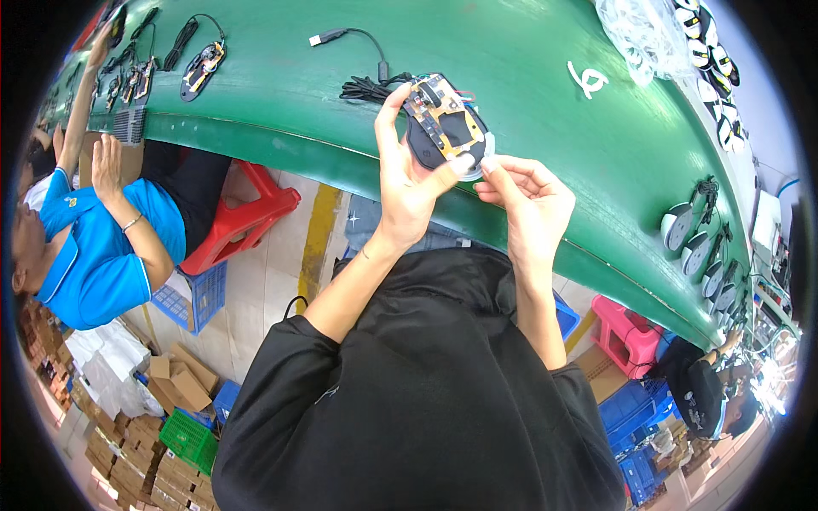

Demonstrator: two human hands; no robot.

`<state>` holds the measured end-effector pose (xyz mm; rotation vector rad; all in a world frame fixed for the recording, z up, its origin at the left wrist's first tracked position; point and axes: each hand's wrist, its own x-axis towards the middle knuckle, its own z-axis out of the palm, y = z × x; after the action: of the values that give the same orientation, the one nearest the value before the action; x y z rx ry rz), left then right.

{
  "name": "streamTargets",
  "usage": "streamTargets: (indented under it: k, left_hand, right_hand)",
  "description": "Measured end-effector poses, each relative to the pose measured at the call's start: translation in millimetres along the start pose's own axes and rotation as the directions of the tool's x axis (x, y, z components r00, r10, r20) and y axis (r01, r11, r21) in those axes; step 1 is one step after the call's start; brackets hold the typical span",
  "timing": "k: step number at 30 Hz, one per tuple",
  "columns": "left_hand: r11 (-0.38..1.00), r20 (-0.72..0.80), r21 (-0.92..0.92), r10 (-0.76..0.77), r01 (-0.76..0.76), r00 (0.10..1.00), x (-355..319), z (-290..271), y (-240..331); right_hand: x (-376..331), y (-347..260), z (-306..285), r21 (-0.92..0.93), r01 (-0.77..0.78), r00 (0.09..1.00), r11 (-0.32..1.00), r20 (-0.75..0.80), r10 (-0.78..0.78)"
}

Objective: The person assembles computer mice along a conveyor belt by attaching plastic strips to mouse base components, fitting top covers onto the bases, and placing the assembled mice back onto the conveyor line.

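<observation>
An opened computer mouse [429, 136] with its circuit board bare on a black base is held over the near edge of the green bench. My left hand [404, 183] grips it, fingers along its left side and thumb at its lower edge. My right hand [532, 200] is closed in a pinch at the mouse's lower right, on a thin whitish translucent strip [488, 146] that follows the rim. Behind the mouse lies its bundled black cable [366, 89], ending in a USB plug [326, 38].
Another opened mouse [203, 71] lies at the bench's left. White curled strips [587, 80] and a clear plastic bag [643, 38] are at the far right. Several mouse parts [679, 226] line the right side. A co-worker in a blue shirt [111, 238] sits at the left by a red stool [247, 213].
</observation>
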<state>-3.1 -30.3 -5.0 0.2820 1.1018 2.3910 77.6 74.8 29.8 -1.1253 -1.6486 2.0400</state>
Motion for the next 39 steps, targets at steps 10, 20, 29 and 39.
streamTargets:
  k: [10, 20, 29, 39]
  left_hand:
    - [0.992, 0.067, -0.019, -0.119, 0.121, 0.991, 0.2, -8.3, 2.8]
    - [0.969, -0.049, -0.166, -0.195, 0.184, 0.980, 10.2, -8.9, 7.5]
    - [0.939, -0.092, -0.307, -0.191, 0.155, 0.977, 8.5, -15.5, 17.3]
    - [0.945, -0.086, -0.286, -0.192, 0.160, 0.978, 3.7, -23.3, 17.3]
  right_hand:
    - [7.7, 2.3, -4.0, 0.092, -0.086, 0.991, 0.992, 0.107, 0.076]
    - [-14.9, 10.4, 1.9, 0.031, -0.084, 0.989, 0.996, 0.123, 0.080]
    - [5.9, -10.2, 5.3, -0.437, 0.571, 0.821, 0.695, 0.327, -0.468]
    - [36.1, -20.2, 8.8, -0.421, 0.779, 0.624, 0.465, 0.592, -0.510]
